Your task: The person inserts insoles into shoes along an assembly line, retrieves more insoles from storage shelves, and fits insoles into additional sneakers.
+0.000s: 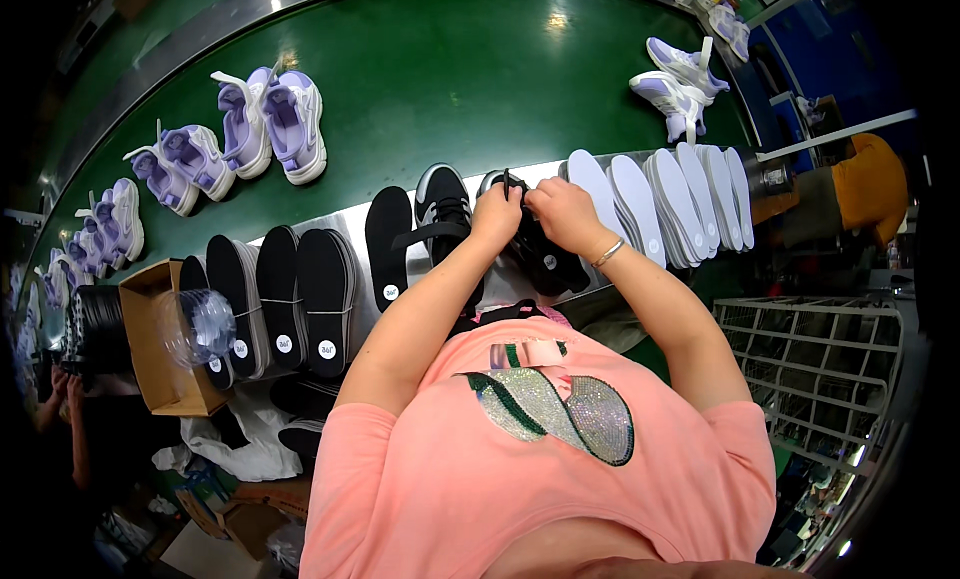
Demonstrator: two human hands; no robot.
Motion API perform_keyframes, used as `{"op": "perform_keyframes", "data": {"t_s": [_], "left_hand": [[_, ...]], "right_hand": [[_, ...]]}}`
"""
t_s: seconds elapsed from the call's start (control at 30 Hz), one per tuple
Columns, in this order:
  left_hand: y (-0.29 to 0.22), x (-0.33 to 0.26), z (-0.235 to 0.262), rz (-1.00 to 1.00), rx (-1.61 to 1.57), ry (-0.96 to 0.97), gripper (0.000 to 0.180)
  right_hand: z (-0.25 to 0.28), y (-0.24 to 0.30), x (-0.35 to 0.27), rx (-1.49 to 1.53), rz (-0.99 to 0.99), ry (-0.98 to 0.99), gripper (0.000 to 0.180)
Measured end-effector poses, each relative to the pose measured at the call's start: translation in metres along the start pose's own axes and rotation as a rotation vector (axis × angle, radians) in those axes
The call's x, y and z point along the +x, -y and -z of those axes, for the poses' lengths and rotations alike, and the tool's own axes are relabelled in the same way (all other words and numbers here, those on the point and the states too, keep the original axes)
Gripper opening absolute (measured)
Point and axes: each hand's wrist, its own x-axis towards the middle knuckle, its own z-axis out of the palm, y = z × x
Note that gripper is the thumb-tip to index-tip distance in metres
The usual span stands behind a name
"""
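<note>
Conveyor: wide green belt [450,89] curves across the upper half of the view; pairs of shoes ride on it.
Surface: narrow pale ledge [345,224] runs along the near edge of the belt and carries insoles and two dark shoes.
Person's torso: pink shirt with a sparkly patch fills the lower middle; both forearms reach up to the ledge.
Wire basket: white wire rack [815,359] at lower right, beside the right arm.
Cardboard box: open brown box [150,354] at left, a clear plastic container lying against it.
Lilac shoes: pair [275,124] on the belt at upper left, more pairs trailing off to the left; another pair [680,84] at upper right.
Black insoles: row [290,294] stands on edge left of the hands, each with a small round white sticker; one lies flat [388,244].
White insoles: fanned row [680,204] just right of the hands.
Black shoe in work: dark shoe [540,254] on the ledge, directly under both hands, toe toward the person.
Second black shoe: black-and-white shoe [443,204] just left of it, untouched.
Left hand: [497,217] fingers curled together, pinching the shoe's upper edge.
Right hand: [562,211] fingers bent, pinching the same spot; bracelet at the wrist.
Co-worker: hands partly visible at far left edge; detail too dim.
</note>
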Motion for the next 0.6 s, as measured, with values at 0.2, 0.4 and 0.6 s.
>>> {"op": "perform_keyframes", "data": {"t_s": [0.2,0.4,0.6], "left_hand": [[-0.003,0.0,-0.002,0.039,0.057,-0.084,0.032],[-0.012,-0.01,0.012,0.065,0.012,-0.049,0.031],[-0.079,-0.061,0.037,-0.636,0.063,-0.013,0.041]], "right_hand": [[-0.004,0.009,-0.019,-0.014,0.069,-0.088,0.004],[0.016,0.014,-0.049,1.135,-0.54,-0.136,0.008],[0.026,0.015,-0.069,1.116,-0.5,-0.334,0.005]]}}
